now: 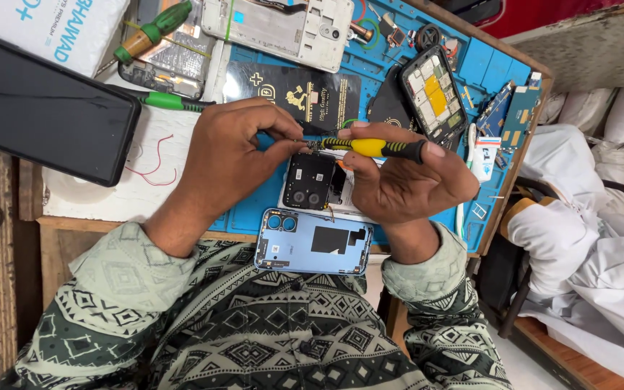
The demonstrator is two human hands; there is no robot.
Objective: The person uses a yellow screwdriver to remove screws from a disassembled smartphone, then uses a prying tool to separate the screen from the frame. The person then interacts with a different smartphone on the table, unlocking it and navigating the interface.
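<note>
Yellow-and-black striped screwdriver (373,146) lies gripped in the right hand (406,180), tip just above the opened black phone (310,180). Left hand (229,155) fingers pinch something too small to identify there; the hands hide the phone's edges.

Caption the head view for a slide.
Right hand holds a yellow-handled screwdriver to a small part pinched by the left hand, above an opened phone.

Two hands, left (229,155) and right (399,180). One yellow screwdriver (373,147) in the right hand. Two green-handled tools (154,30) beyond the left hand. One blue back cover (313,251) below both hands. One opened phone (310,180) between them.
</note>
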